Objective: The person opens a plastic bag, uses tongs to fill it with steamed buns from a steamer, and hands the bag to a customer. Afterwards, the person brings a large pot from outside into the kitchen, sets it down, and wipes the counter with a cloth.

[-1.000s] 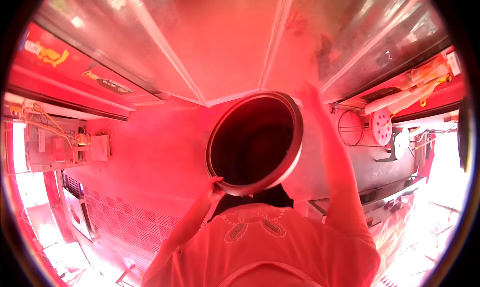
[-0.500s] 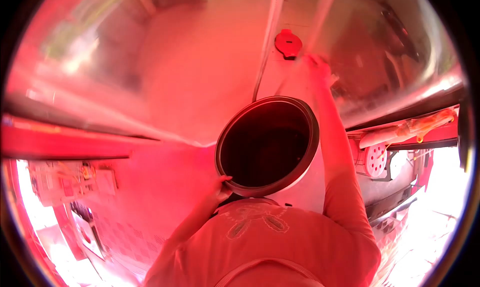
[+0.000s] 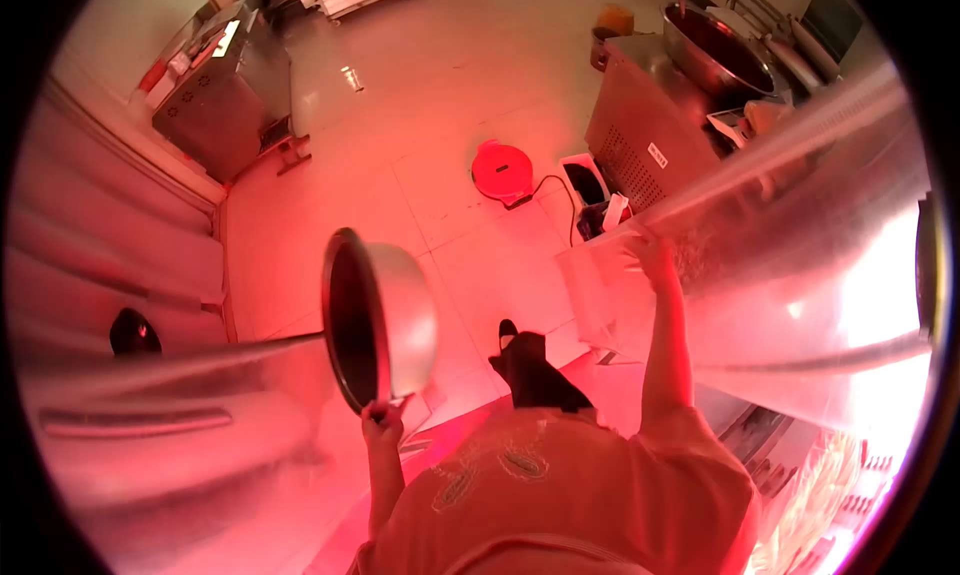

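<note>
My left hand (image 3: 383, 421) grips the rim of a deep metal pot (image 3: 405, 320) with a dark inside, like a rice cooker's inner pot. The pot is tipped on its side, its mouth facing left. On the right, my right hand (image 3: 652, 259) is raised with its fingers apart, against the edge of a clear plastic door curtain (image 3: 780, 265). More curtain (image 3: 280, 415) hangs on the left, beside and partly behind the pot.
A red round appliance (image 3: 502, 173) lies on the tiled floor (image 3: 440, 105) ahead. Right of it stand a metal cabinet (image 3: 640, 125) and a large metal basin (image 3: 718, 55). Another metal unit (image 3: 225, 100) is at the far left. My foot (image 3: 507, 333) steps forward.
The curtain has parted, and the room beyond now shows. The pot has swung left and tipped from mouth-up onto its side. My right hand has pushed the curtain to the right.
</note>
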A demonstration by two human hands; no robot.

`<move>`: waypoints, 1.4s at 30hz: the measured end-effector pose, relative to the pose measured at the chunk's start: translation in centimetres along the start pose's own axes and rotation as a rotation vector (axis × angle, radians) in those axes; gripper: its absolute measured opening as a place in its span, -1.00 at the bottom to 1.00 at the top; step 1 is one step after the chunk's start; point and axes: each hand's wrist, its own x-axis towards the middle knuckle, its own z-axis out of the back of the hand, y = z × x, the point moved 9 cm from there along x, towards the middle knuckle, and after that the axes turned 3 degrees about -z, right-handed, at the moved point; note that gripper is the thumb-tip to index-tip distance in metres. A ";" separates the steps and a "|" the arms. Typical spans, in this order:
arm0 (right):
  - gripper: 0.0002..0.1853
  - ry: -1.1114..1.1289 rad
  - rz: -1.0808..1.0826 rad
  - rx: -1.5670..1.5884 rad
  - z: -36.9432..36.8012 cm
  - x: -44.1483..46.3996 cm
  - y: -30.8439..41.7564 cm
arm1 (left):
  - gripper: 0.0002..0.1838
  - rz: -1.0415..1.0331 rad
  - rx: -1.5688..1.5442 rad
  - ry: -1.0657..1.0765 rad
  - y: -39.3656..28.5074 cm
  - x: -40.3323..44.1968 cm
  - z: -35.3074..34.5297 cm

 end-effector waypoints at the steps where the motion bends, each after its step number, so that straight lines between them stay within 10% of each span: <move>1: -0.73 -0.020 0.080 0.004 -1.6 0.4 -0.2 | -0.78 -0.065 -0.031 -0.014 -1.2 2.3 -1.8; 5: -0.72 0.005 0.153 0.042 -9.1 7.9 -1.1 | -0.86 -0.049 -0.283 -0.081 -4.1 8.3 -8.4; 14: -0.70 0.532 -1.130 0.542 -33.4 10.7 -11.1 | -0.89 -0.267 -0.593 -0.362 -9.5 20.2 -15.4; 19: -0.66 0.933 -0.993 0.403 -49.3 10.8 2.4 | -0.92 -0.183 0.003 -0.383 -13.1 35.3 -18.2; 21: -0.66 1.221 -0.814 0.217 -56.5 11.0 6.6 | -0.91 -0.370 1.114 -0.107 -15.6 35.3 -30.4; 24: -0.45 1.467 -0.431 -0.034 -62.3 16.8 13.2 | -0.87 -0.398 0.997 0.148 -15.0 39.5 -41.5; 29: -0.61 0.803 -0.393 0.374 -65.2 33.0 17.2 | -0.88 -0.341 0.869 0.287 -16.2 55.1 -53.0; 34: -0.72 1.011 -0.829 0.216 -72.1 43.5 11.1 | -0.52 -0.332 0.892 0.451 -12.7 63.7 -69.3; 35: -0.72 1.001 -0.793 0.063 -72.9 46.3 11.4 | -0.51 -0.583 1.198 0.685 -11.6 59.9 -75.9; 42: -0.70 0.883 -0.720 0.409 -74.0 65.0 19.6 | -0.55 -0.210 0.940 0.439 -7.3 77.9 -92.8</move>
